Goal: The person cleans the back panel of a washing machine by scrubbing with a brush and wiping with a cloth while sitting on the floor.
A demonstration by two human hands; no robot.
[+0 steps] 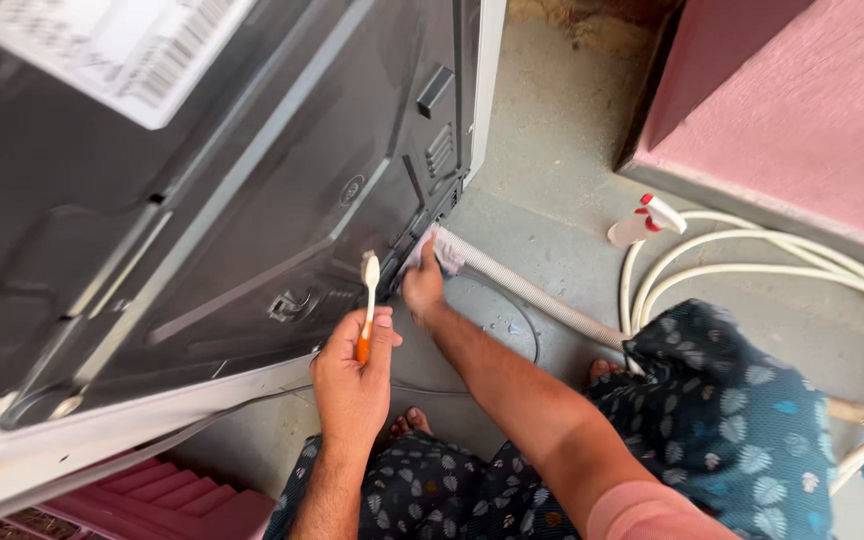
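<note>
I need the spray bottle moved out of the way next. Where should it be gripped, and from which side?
Probably best by the white body of the spray bottle, coming from above. It lies tipped on the concrete floor, with its red-and-white trigger head pointing towards the pink wall, so the rounded body faces up. White hoses crowd its lower right side, leaving the top and left freer.

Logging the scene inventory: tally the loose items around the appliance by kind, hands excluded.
Toothbrush, held in the left hand: 1
Cloth, pressed by the right hand against the grey appliance panel: 1
Corrugated drain hose: 1
Spray bottle: 1
White hose coil: 1
Total: 5
</note>
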